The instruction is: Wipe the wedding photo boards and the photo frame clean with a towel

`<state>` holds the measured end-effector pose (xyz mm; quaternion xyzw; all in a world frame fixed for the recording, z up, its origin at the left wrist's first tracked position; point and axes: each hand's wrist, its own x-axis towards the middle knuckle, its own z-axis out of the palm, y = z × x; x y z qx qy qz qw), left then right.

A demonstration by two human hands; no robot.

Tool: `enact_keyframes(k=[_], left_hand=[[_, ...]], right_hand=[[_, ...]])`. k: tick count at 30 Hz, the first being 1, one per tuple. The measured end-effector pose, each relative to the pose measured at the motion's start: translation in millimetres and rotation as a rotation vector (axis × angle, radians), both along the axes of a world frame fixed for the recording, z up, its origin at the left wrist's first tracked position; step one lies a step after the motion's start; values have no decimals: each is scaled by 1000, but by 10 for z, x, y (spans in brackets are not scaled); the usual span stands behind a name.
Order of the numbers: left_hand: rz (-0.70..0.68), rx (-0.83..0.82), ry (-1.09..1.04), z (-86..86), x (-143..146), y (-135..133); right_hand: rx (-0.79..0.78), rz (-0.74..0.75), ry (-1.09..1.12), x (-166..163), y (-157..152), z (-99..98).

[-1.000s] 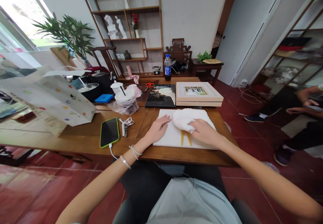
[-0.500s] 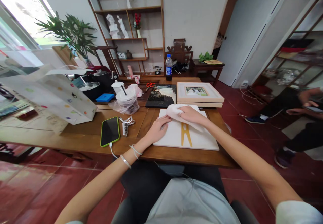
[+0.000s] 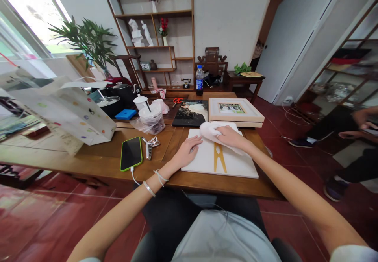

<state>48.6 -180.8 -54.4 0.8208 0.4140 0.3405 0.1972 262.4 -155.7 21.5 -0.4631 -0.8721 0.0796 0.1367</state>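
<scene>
A white board (image 3: 195,166) with a yellow shape like a clothes peg (image 3: 219,160) on its face lies flat at the table's front edge. My left hand (image 3: 187,152) rests on the board's left side, fingers stretched out, holding nothing. Bunched under my right hand (image 3: 230,137) is a white cloth (image 3: 210,130), which covers the far part of the board and the top of the yellow shape. The right fingers are closed on the cloth and press it down; their tips are partly hidden in its folds.
Behind the board are a dark picture panel (image 3: 190,113) and stacked pale frames (image 3: 236,116). To the left lie a phone (image 3: 131,154) on a cable, a silver clip (image 3: 151,146), a bagged cup (image 3: 151,119) and a paper bag (image 3: 88,116). A person sits at right.
My right hand has shifted slightly to the right with the cloth. The left hand stays in place on the board. The whole view has moved a little.
</scene>
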Motion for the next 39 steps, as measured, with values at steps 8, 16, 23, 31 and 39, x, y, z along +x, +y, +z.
enact_keyframes(k=[8,16,23,31,39], left_hand=[[-15,3,-17,-26,-5,7],[-23,16,-23,-34,3,13],[-9,0,-21,-32,12,3],[-11,4,-20,-7,18,-12],[-7,-12,15,0,14,-13]], right_hand=[[42,-218,-99,766,-231,-168],[183,-6,-90,507,-898,-420],[140,32,-98,434,-1534,-410],[121,-4,-115,573,-893,-358],[191,-14,-145,544,-405,-399]])
